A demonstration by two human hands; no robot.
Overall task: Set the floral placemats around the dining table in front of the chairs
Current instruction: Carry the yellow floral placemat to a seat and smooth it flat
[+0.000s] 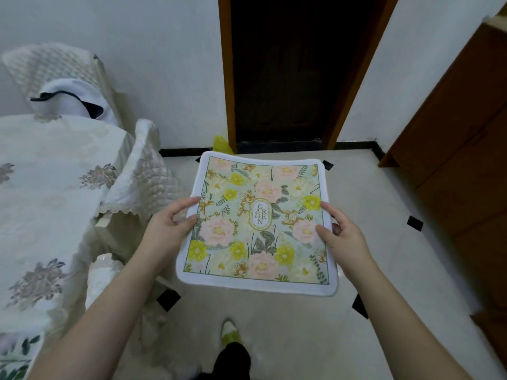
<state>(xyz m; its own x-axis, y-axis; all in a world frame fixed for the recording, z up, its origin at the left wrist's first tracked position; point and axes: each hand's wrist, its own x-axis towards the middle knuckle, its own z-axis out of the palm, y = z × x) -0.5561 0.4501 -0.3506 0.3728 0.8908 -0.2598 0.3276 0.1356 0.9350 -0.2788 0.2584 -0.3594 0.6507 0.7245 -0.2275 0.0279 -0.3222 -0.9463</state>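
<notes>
A square floral placemat (258, 223) with a white border and the word GARDEN in its middle is held flat in the air above the floor. My left hand (171, 222) grips its left edge, thumb on top. My right hand (338, 233) grips its right edge the same way. The dining table (46, 187), covered by a cream cloth with grey flowers, stands to the left. Another floral placemat (16, 357) shows partly at the table's near left corner. A chair (142, 174) with a quilted cream cover is pushed against the table's right side.
A second covered chair (57, 78) with a white garment on it stands behind the table. A dark doorway (296, 72) is straight ahead, a brown wooden cabinet (461, 149) on the right. My foot (230, 333) is on the pale floor, which has black tape marks.
</notes>
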